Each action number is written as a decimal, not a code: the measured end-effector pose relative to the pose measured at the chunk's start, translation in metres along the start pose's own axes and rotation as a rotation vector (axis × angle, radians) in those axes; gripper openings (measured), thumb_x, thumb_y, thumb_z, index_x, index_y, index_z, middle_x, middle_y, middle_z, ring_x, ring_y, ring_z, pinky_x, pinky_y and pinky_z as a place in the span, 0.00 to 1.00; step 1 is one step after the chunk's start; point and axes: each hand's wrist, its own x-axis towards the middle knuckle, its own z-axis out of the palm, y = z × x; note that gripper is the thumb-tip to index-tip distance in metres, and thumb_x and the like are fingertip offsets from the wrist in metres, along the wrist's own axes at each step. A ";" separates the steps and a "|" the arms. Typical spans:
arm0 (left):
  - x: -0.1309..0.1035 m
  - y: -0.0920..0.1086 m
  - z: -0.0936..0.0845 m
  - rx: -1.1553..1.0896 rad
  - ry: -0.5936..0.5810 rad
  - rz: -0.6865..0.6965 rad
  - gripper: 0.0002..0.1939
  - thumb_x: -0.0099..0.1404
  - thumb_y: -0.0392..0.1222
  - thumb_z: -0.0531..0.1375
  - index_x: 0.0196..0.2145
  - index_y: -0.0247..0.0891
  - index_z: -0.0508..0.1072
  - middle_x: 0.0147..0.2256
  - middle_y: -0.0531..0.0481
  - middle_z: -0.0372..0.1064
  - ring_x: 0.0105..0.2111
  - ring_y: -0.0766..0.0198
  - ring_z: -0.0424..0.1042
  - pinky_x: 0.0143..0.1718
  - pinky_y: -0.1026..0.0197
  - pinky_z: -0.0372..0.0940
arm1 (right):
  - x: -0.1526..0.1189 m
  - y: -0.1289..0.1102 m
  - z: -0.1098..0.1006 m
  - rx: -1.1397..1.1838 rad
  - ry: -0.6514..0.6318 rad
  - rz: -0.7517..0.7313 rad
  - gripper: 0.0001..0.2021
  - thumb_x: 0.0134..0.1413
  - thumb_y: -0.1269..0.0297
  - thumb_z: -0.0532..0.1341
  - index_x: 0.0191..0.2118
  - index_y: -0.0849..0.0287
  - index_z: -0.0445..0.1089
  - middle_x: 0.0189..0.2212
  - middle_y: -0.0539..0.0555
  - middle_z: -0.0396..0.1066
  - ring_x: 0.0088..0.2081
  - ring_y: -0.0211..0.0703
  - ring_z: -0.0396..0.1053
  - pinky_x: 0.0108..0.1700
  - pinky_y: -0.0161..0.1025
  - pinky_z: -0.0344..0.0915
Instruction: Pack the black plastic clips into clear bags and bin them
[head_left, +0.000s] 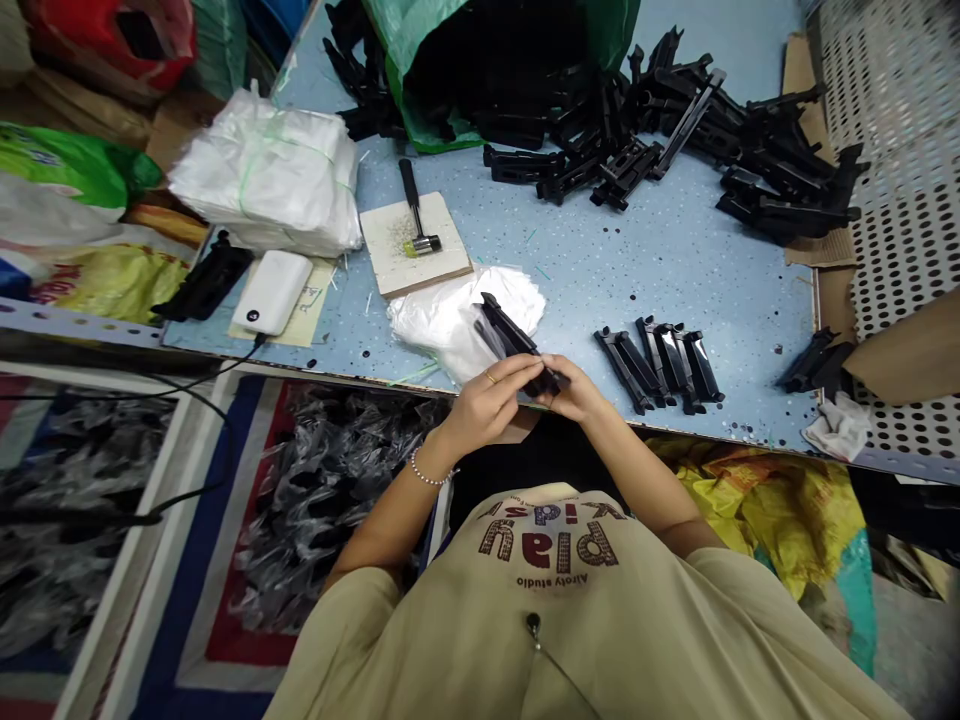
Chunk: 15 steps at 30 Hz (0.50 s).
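Note:
Both hands meet at the table's front edge around one black plastic part [511, 330], which slants up and left over a stack of clear bags [465, 318]. My left hand [491, 402], with a ring and a beaded bracelet, pinches the part's near end and what looks like the mouth of a thin clear bag around it. My right hand [574, 388] grips the same near end from the other side. To the right, several similar black parts [660, 362] lie side by side on the blue speckled table [559, 240].
A small hammer [424, 243] rests on a white board [382, 240]. Behind it are a tied bundle of white bags [277, 170], a white power bank [274, 290] and a green sack [420, 60] with a heap of black parts [675, 110]. Crates of bagged parts [330, 500] stand lower left.

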 end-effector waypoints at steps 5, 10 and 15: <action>-0.031 -0.026 -0.004 0.291 0.126 -0.259 0.23 0.68 0.26 0.54 0.55 0.39 0.77 0.64 0.37 0.68 0.50 0.55 0.79 0.54 0.52 0.77 | -0.014 0.001 0.004 0.017 0.168 -0.153 0.12 0.57 0.54 0.69 0.37 0.59 0.75 0.32 0.55 0.78 0.31 0.40 0.73 0.24 0.30 0.70; -0.035 -0.057 -0.009 0.336 0.113 -0.351 0.36 0.67 0.24 0.51 0.71 0.39 0.65 0.69 0.36 0.62 0.68 0.50 0.67 0.64 0.51 0.70 | -0.029 -0.006 -0.011 0.091 0.115 -0.118 0.16 0.62 0.50 0.64 0.41 0.59 0.74 0.37 0.59 0.79 0.34 0.41 0.74 0.23 0.28 0.69; -0.017 -0.049 -0.005 0.163 0.095 -0.331 0.37 0.71 0.29 0.52 0.75 0.44 0.55 0.71 0.36 0.59 0.62 0.53 0.72 0.61 0.52 0.71 | -0.048 0.004 -0.016 0.102 -0.160 0.134 0.25 0.62 0.42 0.59 0.43 0.64 0.74 0.27 0.55 0.69 0.30 0.39 0.64 0.19 0.26 0.64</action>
